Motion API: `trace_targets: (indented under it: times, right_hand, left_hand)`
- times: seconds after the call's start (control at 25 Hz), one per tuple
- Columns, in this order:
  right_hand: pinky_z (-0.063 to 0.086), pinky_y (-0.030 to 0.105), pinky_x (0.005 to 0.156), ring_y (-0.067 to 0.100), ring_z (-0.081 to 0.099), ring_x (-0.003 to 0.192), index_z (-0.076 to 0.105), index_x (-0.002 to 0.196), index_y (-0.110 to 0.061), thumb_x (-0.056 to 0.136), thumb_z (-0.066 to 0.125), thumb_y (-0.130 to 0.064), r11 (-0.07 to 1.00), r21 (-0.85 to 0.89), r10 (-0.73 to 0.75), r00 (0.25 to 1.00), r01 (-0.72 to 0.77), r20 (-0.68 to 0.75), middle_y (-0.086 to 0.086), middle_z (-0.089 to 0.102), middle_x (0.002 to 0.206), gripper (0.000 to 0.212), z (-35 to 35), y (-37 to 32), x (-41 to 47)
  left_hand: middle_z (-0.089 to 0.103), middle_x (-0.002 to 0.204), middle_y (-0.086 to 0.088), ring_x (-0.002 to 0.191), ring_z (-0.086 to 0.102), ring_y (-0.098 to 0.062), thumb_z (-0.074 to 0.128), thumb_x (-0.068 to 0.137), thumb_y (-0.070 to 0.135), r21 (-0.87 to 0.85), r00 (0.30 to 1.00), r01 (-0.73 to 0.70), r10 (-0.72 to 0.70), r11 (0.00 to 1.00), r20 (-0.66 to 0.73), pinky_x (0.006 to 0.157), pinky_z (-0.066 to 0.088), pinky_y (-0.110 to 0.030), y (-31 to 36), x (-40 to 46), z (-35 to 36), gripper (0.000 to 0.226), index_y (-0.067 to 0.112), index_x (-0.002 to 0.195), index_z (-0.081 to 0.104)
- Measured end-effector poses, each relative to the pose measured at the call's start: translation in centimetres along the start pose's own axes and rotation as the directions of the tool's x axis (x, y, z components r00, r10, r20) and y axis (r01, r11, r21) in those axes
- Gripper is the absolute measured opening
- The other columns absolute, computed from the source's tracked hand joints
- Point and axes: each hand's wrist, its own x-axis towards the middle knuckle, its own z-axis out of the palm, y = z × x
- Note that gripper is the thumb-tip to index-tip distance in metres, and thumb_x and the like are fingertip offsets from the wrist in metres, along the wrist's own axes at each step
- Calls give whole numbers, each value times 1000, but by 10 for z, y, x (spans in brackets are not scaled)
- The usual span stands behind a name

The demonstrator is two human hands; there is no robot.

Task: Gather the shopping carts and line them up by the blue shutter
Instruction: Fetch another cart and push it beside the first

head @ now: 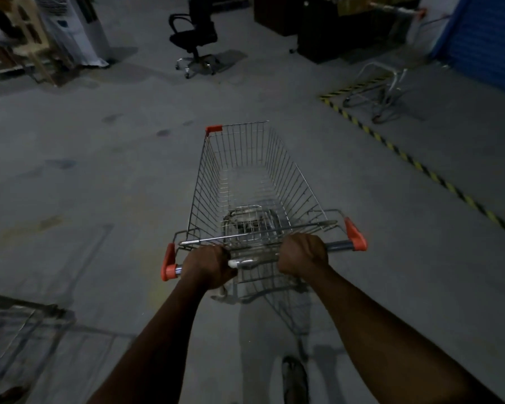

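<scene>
Gripping the handlebar (pixel 257 259) with left hand (pixel 209 266) and right hand (pixel 302 253) both closed tight, we are wheeling the empty shopping cart (pixel 245 182) over open floor, judging a rightward swing toward the blue shutter (pixel 487 39) comes next.

Three shopping carts (pixel 254 182) (pixel 391 68) (pixel 21 330), one office chair (pixel 194 33).

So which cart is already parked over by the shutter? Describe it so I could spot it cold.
Start at the blue shutter in the far right corner. Just left of it, past the yellow-and-black floor stripe, stands a wire shopping cart. Unlike the cart gripped by both hands at the handle, nobody is touching it, and it looks blurred.
</scene>
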Motion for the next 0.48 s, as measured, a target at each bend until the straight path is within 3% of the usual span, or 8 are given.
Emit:
trace_targets:
  times: [0.12,0.24,0.36,0.48]
  right_hand:
    - [58,32,71,26,71,86,58,66,-19,77,65,-28,993,111,42,999,-41,-8,-1,60,72,17,16,-12,-25]
    - [56,30,79,25,71,89,60,67,-19,76,61,-24,983,168,98,987,-76,-128,2,70,86,10,30,-22,-45]
    - [55,30,78,24,70,89,59,72,-21,79,58,-26,974,182,161,979,-137,-123,3,71,95,9,36,-32,-52]
    - [54,29,75,21,70,86,61,73,-23,75,59,-27,957,219,222,966,-190,-132,0,71,93,5,36,-39,-47]
  left_hand:
    - [71,95,4,89,68,-17,65,82,57,-35,994,-7,11,999,112,67,44,-28,-7,-6,-2,34,28,98,70]
    - [71,91,3,90,69,-19,66,77,43,14,992,22,-24,1000,125,80,50,-34,-5,-9,-4,23,26,91,70]
    - [68,87,3,92,67,-21,61,83,28,93,999,38,-38,995,-4,99,39,-45,1,-18,-1,8,25,90,64]
    - [69,89,1,90,67,-25,55,87,22,126,996,23,-11,992,-91,99,35,-46,-1,-11,0,9,24,92,61]
